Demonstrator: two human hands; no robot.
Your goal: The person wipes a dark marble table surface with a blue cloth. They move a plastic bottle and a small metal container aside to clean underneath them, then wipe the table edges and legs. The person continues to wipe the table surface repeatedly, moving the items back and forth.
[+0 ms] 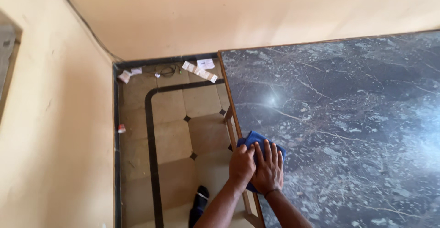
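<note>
Dark marble surface [348,131], right side cut off. Tiled floor [174,141] with paper scraps (unreadable). My hands, right [268,170] beside left [241,164], flat and open, pressing the blue cloth [254,139], mostly hidden, at the surface's left edge.

The table top [348,131] is dark blue-grey stone veined with pale white streaks and flecks, framed by a thin brown wooden edge [229,113]. At its seven o'clock corner lies a bright blue cloth [255,140]. The floor [174,136] at nine o'clock is beige tile with small black diamond insets and a black border line, the wall [55,131] plain cream, and white paper scraps [200,69] lie at eleven o'clock.
</note>
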